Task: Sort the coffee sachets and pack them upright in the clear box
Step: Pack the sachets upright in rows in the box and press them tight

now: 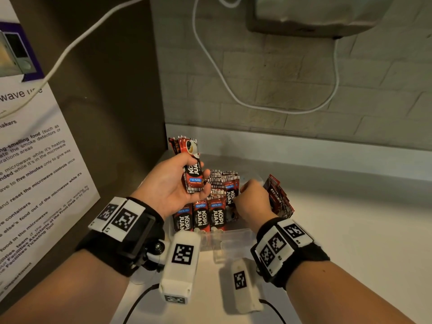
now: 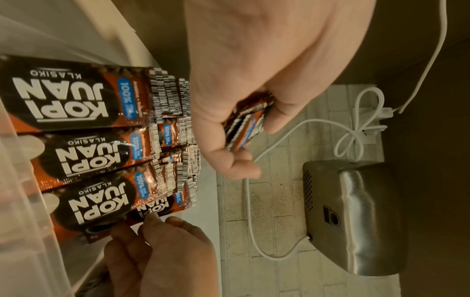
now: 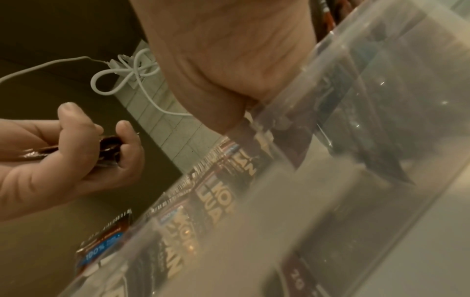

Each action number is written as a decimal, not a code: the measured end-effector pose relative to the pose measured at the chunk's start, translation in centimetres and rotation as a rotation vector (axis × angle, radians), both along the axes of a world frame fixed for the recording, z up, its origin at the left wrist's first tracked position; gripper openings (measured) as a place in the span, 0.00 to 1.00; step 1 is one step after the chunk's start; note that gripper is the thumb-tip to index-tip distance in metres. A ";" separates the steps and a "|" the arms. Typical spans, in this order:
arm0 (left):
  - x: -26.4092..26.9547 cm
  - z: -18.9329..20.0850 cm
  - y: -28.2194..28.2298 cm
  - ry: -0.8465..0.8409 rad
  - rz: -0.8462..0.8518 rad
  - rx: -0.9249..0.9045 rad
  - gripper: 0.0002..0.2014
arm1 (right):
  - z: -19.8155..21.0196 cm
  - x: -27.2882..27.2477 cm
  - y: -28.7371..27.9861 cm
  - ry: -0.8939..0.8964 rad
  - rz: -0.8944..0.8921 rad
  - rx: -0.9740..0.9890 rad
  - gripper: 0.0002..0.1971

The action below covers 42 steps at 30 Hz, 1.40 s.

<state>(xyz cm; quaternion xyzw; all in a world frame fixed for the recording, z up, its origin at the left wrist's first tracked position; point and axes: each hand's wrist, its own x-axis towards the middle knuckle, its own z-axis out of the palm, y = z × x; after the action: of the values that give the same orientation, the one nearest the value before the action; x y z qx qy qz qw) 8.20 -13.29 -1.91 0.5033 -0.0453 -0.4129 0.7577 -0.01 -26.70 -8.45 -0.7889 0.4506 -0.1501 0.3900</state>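
Here, my left hand point(image 1: 174, 183) grips a small stack of sachets point(image 1: 192, 170) above the clear box point(image 1: 233, 232), my right hand point(image 1: 251, 199) pinches a sachet in its packed rows point(image 1: 203, 215), so tugging could topple upright neighbours.

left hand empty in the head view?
No: the left hand grips a bundle of coffee sachets above the clear box, fingers curled round it.
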 end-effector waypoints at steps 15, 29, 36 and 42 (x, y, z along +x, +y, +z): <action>-1.1 -0.2 -0.5 -0.168 -0.104 0.053 0.06 | 4.3 -1.1 1.7 -0.619 0.155 0.193 0.07; 0.6 0.2 -0.7 -0.187 0.001 -0.010 0.07 | 7.0 -4.0 -1.2 -0.494 0.183 0.044 0.11; -0.3 -0.4 -1.6 -0.316 -0.156 0.055 0.13 | 7.9 -3.8 -0.6 -0.432 0.327 0.030 0.18; -0.9 -0.5 -2.3 -0.286 -0.168 0.005 0.13 | 7.3 -2.9 -0.1 -0.861 0.103 0.292 0.16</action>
<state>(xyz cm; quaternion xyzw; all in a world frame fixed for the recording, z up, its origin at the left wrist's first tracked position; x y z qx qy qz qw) 7.35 -15.57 -2.42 0.5533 -0.1936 -0.3989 0.7052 -2.88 -26.83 -1.12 -0.6128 0.2242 -0.3797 0.6558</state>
